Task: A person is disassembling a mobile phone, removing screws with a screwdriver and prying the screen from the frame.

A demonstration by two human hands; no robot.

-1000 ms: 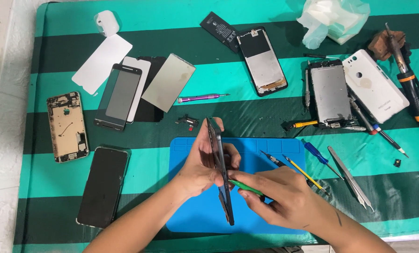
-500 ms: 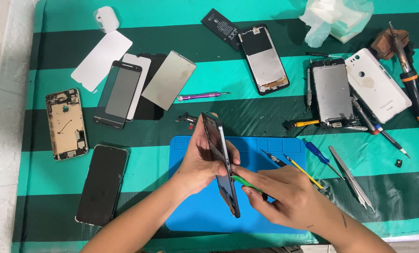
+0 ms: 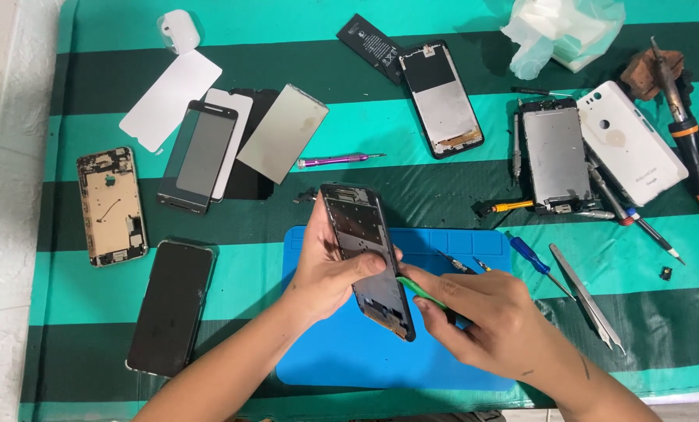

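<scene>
item: phone frame (image 3: 367, 254), held over blue mat (image 3: 474, 244) in left hand (image 3: 330, 266), fingers clenched round it; right hand (image 3: 482, 312) pinching green pry tool (image 3: 418, 289) at frame's rt edge; step prob. prying, next needs gentle leverage.

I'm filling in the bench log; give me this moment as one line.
left hand: holds phone frame tilted | right hand: green pry tool at frame's right edge | under: blue mat | nearby: blue screwdriver

The blue mat (image 3: 341, 355) lies bare along the table's (image 3: 459, 203) near edge. Phone parts (image 3: 201, 156) crowd the far left; tools (image 3: 591, 297) block the right edge, perhaps overlapping.
</scene>
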